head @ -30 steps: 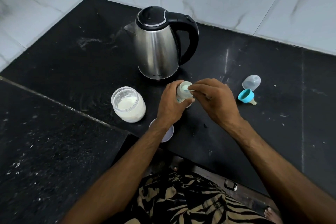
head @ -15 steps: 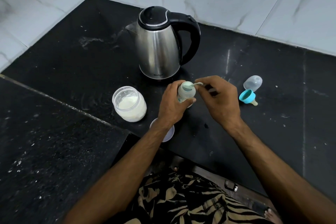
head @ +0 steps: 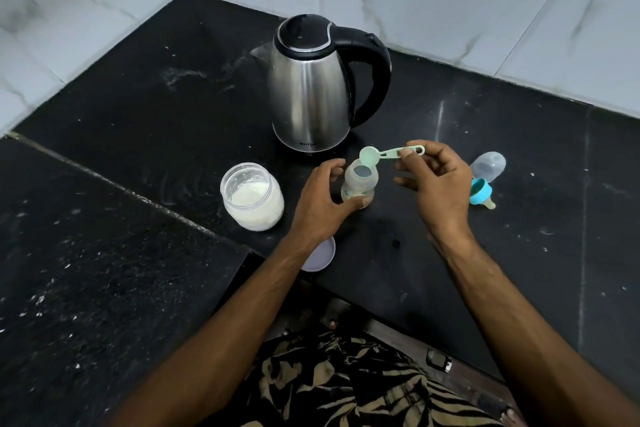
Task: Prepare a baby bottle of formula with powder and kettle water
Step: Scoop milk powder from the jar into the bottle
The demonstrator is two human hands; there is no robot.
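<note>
Bottle (head: 360,184) | left grip (head: 320,203) curled round it | right grip (head: 438,184) pinching scoop (head: 388,154) above mouth

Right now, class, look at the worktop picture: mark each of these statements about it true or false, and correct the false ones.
1. The right hand pinches a green scoop by its handle. True.
2. The kettle has its lid open. False: the lid is shut.
3. The left hand grips the bottle. True.
4. The teat is screwed onto the bottle. False: it lies on the counter.
5. The powder jar is open. True.
</note>
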